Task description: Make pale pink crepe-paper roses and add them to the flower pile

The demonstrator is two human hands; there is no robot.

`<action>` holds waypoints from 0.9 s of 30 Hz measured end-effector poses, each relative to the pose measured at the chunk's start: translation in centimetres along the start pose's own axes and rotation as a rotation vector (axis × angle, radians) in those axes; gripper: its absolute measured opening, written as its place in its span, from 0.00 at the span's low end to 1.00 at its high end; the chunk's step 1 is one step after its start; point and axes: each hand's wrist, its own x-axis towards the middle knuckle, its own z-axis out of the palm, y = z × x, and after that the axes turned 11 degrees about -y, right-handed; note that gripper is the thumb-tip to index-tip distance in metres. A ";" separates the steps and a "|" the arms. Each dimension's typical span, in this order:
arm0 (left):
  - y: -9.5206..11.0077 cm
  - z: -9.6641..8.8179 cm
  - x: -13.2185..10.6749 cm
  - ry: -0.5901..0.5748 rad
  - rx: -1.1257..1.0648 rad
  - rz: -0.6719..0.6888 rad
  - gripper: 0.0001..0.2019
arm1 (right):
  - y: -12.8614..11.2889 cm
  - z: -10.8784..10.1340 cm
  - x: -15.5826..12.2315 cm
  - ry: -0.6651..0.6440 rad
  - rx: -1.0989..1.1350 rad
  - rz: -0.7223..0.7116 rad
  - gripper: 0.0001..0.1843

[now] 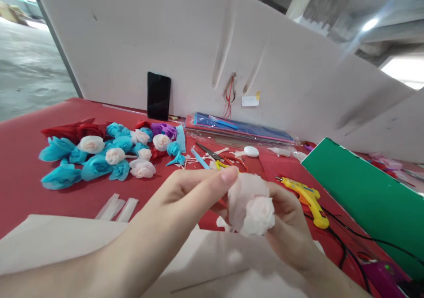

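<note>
Together, left hand (180, 196) and right hand (291, 227) grip one pale flower (253, 207) near one yellow glue gun (308, 198).

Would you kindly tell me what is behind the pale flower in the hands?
Beyond the flower, scissors lie on the red table. The right hand is partly behind it, fingertips hidden; what else the flower covers cannot be seen.
</note>
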 end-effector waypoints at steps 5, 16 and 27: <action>0.6 0.7 0.1 -0.095 0.052 0.099 0.06 | 0.2 0.6 0.2 0.098 0.245 0.083 0.06; 0.2 0.9 0.3 -0.013 0.139 0.157 0.06 | -0.3 2.2 -0.1 0.189 0.480 0.210 0.06; 0.0 1.3 0.4 0.055 0.189 0.205 0.07 | -0.2 3.4 -0.3 0.433 0.187 0.057 0.03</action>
